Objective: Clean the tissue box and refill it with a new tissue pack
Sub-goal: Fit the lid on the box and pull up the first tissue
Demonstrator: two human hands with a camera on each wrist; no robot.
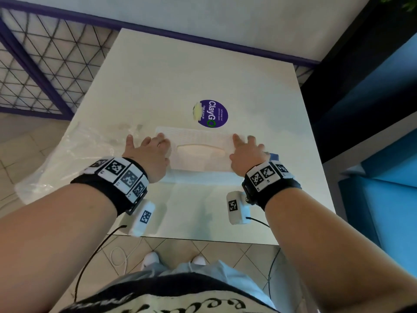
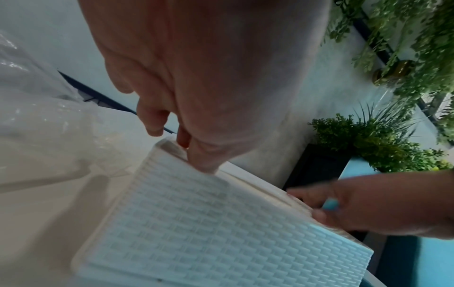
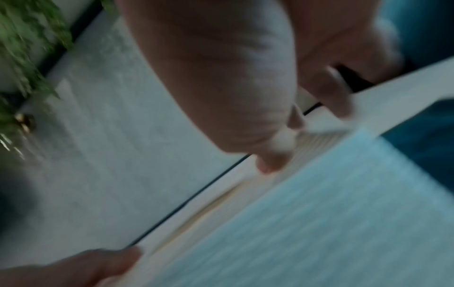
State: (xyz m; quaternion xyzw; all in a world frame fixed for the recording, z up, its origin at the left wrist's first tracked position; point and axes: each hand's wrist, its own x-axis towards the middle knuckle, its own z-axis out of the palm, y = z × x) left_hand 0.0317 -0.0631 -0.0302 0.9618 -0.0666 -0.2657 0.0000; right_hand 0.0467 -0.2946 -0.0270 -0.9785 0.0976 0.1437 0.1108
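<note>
Two hands are bracing one tissue box (image 1: pixel 198 152) on the white table (image 1: pixel 180 71) — a white rectangular box with a woven, basket-like relief on its sides and top and an oval slot in the upper face. It is sitting near the middle of the table, just in front of a round purple sticker (image 1: pixel 213 113), with its long axis running left to right across the person's front and the slot facing up toward the head camera. Something pale is showing in the slot, though whether it is tissue cannot be told.

At the box's left end the left hand (image 1: pixel 150 152) is curling over the top edge, its fingers (image 2: pixel 203 159) bending down onto the rim while the thumb is sticking out apart. At the right end the right hand (image 1: pixel 247 152) is doing the same — fingers slightly spread and bent over the top edge; the right wrist view is too blurred to show the grip any closer.

One sheet of crumpled clear plastic (image 1: pixel 67 159) is lying to the left of the box, hanging over the table's left edge.
</note>
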